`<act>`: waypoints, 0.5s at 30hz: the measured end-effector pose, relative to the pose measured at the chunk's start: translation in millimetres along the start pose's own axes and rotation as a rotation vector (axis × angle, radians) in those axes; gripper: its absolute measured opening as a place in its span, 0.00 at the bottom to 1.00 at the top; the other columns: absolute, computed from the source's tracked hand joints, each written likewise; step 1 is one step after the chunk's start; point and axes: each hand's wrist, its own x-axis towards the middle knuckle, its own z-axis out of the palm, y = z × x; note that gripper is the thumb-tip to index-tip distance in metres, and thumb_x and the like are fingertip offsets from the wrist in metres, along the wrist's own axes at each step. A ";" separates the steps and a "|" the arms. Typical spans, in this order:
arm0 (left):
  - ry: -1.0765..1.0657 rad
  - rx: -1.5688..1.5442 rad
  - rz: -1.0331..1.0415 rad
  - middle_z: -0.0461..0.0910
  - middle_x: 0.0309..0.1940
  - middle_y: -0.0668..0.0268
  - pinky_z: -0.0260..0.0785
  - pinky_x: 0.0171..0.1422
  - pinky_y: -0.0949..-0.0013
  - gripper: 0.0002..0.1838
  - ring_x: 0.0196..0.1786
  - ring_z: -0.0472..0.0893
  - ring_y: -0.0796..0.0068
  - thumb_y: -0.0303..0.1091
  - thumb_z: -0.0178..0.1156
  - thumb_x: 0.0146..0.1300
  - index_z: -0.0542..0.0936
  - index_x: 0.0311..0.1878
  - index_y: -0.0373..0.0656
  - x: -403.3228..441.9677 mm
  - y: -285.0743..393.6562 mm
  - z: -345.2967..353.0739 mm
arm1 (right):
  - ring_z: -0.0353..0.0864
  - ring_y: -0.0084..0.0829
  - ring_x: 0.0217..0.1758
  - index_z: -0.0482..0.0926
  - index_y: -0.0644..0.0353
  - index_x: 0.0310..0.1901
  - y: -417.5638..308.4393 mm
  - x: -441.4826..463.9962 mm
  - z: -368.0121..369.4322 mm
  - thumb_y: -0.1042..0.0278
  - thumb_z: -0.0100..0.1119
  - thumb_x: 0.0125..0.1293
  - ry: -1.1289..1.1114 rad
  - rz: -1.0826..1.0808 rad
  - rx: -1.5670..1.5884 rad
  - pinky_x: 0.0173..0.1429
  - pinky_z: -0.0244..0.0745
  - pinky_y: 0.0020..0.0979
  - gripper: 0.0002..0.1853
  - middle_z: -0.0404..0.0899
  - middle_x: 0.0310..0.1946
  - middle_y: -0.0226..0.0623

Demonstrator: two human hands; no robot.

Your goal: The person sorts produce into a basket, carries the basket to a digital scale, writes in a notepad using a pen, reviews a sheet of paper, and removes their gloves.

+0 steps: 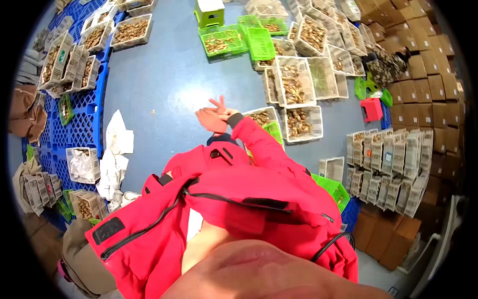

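Observation:
My right hand [222, 108] reaches out of the red sleeve with some fingers stretched apart, and nothing shows in it. It overlaps my left hand [210, 120], which looks flat, with its fingers extended and no object visible on it. Both hands are in front of my red jacket [244, 179], above the blue-grey floor [164, 74]. Just right of them stands a white crate [261, 118] of brown pieces with a green basket [273, 131] at its side. Another white crate [302, 123] with similar pieces is further right.
Stacked crates and green baskets [260, 44] fill the upper right, near a green-and-white stool [209, 13]. White cloths [113, 154] lie left, beside blue pallets [97, 109]. A red stool [371, 109], a person in patterned clothing [386, 67] and cardboard boxes [423, 92] are at right.

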 end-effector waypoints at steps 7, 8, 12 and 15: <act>-0.300 0.448 -0.050 0.78 0.33 0.52 0.68 0.43 0.60 0.18 0.39 0.76 0.53 0.42 0.50 0.56 0.72 0.45 0.39 174.8 65.1 -66.9 | 0.68 0.28 0.55 0.66 0.53 0.53 -91.9 65.8 65.1 0.70 0.50 0.55 0.055 -0.148 -0.185 0.56 0.61 0.39 0.21 0.66 0.55 0.40; -0.204 0.327 0.171 0.78 0.30 0.52 0.69 0.40 0.60 0.17 0.36 0.77 0.54 0.42 0.50 0.58 0.72 0.44 0.39 193.8 71.8 -92.6 | 0.68 0.28 0.55 0.66 0.54 0.53 -111.4 88.6 79.1 0.70 0.51 0.55 0.025 -0.174 -0.257 0.56 0.62 0.38 0.21 0.67 0.54 0.41; -0.116 -0.474 0.038 0.77 0.29 0.66 0.70 0.36 0.76 0.11 0.32 0.76 0.80 0.35 0.46 0.65 0.73 0.41 0.38 272.1 186.7 -195.5 | 0.70 0.27 0.53 0.68 0.59 0.51 -190.1 197.3 150.8 0.70 0.52 0.56 -0.136 -0.362 -0.638 0.54 0.65 0.33 0.19 0.69 0.52 0.42; -0.010 -0.504 0.121 0.77 0.31 0.66 0.69 0.38 0.76 0.10 0.34 0.75 0.78 0.33 0.50 0.62 0.73 0.41 0.38 373.4 218.0 -222.0 | 0.71 0.26 0.51 0.69 0.62 0.50 -236.7 277.6 220.5 0.69 0.54 0.56 -0.243 -0.618 -0.908 0.52 0.67 0.29 0.18 0.71 0.51 0.43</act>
